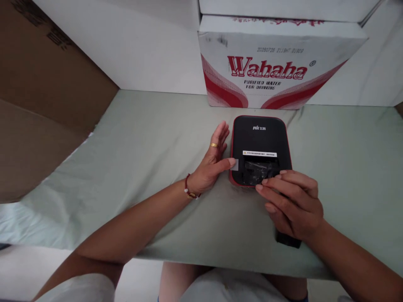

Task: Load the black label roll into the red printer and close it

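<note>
A black label printer (260, 138) with a red edge lies flat on the cloth-covered table. White lettering and a white warning strip (260, 154) mark its top. Shiny, dark clear-looking film (261, 172) shows in the slot at its front. At the printer's left side is my left hand (215, 157), open, its thumb on a grey tab (235, 164). My right hand (294, 203) is closed at the front right corner, fingertips close to the film. Below that palm pokes out a black object (288, 240), mostly hidden; what the fingers grip cannot be made out.
Behind the printer stands a white and red water carton (267, 67), with another white box (280, 8) on top. A brown cardboard box (47, 105) takes up the left side. Pale green cloth (157, 138) covers the table, its near edge just above my lap.
</note>
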Tool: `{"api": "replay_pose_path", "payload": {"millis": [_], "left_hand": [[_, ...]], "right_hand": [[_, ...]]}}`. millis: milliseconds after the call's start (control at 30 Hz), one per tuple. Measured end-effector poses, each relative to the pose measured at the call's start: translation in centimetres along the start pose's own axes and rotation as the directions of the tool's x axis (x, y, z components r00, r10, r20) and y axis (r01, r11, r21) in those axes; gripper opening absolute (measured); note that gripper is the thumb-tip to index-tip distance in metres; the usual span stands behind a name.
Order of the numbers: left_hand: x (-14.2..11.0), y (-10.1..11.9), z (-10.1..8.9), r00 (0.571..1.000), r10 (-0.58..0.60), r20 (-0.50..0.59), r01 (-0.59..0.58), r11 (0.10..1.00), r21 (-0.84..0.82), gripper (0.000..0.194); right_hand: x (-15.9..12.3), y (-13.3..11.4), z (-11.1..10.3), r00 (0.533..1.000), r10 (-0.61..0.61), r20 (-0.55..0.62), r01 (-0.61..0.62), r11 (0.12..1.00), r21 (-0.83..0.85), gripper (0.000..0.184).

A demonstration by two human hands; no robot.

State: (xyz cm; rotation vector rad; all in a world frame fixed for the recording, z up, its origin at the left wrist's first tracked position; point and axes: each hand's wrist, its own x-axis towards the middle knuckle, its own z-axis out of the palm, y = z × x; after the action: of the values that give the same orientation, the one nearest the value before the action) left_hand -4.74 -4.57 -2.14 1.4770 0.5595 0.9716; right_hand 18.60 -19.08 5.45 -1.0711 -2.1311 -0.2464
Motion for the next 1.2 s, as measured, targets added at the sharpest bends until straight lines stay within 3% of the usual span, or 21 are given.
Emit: {"api": "replay_pose_path", "payload": {"millis": [300,467,567,667,733,800,867,967,1067,1200], "left_hand": [[0.3,-0.1,-0.1,0.999,0.034,0.041,-0.034,0.999,-0.009,0.111],[0.4,-0.3,-0.1,0.997,0.051,0.055,-0.051,0.999,-0.002,0.103],[0.4,-0.6,0.1,0.995,0.069,0.067,-0.069,0.998,-0.012,0.098],[0.4,-0.9,0.3,0.997,0.076,0.031,-0.074,0.996,-0.040,0.089],[0.4,-0.9,0.6,0.999,0.047,-0.021,-0.048,0.997,-0.063,0.080],[0.5,-0.7,0.9,0.997,-0.006,-0.075,0.000,0.997,-0.074,0.072],[0.6,-0.5,1.2,0.991,-0.053,-0.124,0.043,0.995,-0.087,0.068],[0.8,-0.3,1.3,0.981,-0.097,-0.168,0.075,0.988,-0.133,0.064],[0.8,-0.3,1.2,0.974,-0.132,-0.185,0.102,0.981,-0.164,0.053],[1.0,-0.5,1.1,0.967,-0.145,-0.209,0.110,0.979,-0.171,0.039]], "right_hand": [[0.1,0.1,0.3,1.000,-0.008,-0.028,0.008,1.000,-0.001,0.049],[1.4,0.1,-0.3,0.999,-0.047,-0.023,0.048,0.998,0.039,0.035],[3.4,0.3,-1.4,0.996,0.089,0.023,-0.092,0.983,0.161,0.028],[6.2,1.7,-2.2,0.921,0.378,0.098,-0.390,0.905,0.172,0.029],[7.9,3.4,-2.1,0.863,0.459,0.212,-0.481,0.874,0.068,0.031],[9.4,5.2,-1.4,0.804,0.458,0.379,-0.438,0.888,-0.142,0.029],[10.6,6.6,-0.3,0.705,0.480,0.522,-0.318,0.872,-0.373,0.025],[11.8,7.5,1.3,0.580,0.506,0.639,-0.148,0.836,-0.528,0.028],[12.7,7.4,2.3,0.560,0.477,0.677,-0.064,0.840,-0.539,0.023],[13.3,7.0,3.0,0.527,0.465,0.711,-0.060,0.855,-0.515,0.025]]}}
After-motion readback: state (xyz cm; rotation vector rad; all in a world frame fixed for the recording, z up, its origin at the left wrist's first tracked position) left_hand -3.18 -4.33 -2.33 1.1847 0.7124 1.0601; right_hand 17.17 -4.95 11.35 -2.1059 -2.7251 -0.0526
